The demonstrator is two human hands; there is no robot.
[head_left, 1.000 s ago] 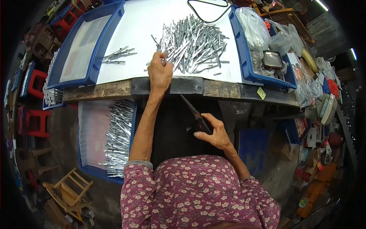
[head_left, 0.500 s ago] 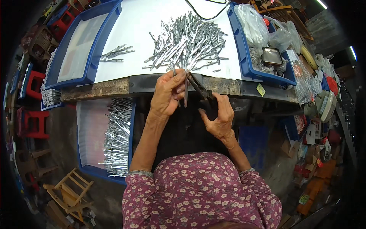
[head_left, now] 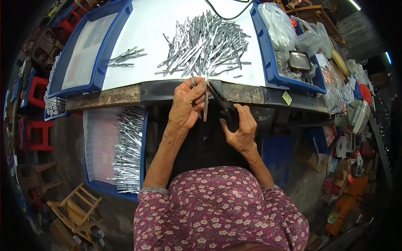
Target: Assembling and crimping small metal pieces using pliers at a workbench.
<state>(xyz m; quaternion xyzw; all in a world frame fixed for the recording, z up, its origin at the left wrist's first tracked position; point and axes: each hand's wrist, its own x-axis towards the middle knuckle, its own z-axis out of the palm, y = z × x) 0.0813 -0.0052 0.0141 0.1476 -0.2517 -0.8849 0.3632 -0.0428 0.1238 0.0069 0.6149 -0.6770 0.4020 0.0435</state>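
Note:
My left hand [head_left: 181, 109] is closed on thin silvery metal strips, held upright at the table's front edge. One longer strip [head_left: 206, 106] hangs down past its fingers. In my right hand [head_left: 243, 130] is a pair of dark-handled pliers [head_left: 221, 100], the fingers and thumb wrapped round the grips. The pliers' jaws meet the strip beside my left fingertips; whether they bite on it is too small to tell. Beyond my hands a big heap of similar metal strips [head_left: 205, 44] lies on the white tabletop [head_left: 146, 33]. A few strips [head_left: 127, 57] lie apart on the left.
A blue tray [head_left: 95, 62] stands on the table's left, and a blue bin [head_left: 268, 62] with plastic bags and a metal dish [head_left: 299, 61] on its right. Below the table at left, another blue tray [head_left: 144, 167] holds many strips. A wooden folding stool [head_left: 77, 213] is on the floor.
The pliers have swung slightly, and their handles look closer together. My left hand has shifted a little to the right with the strips. The heap looks the same.

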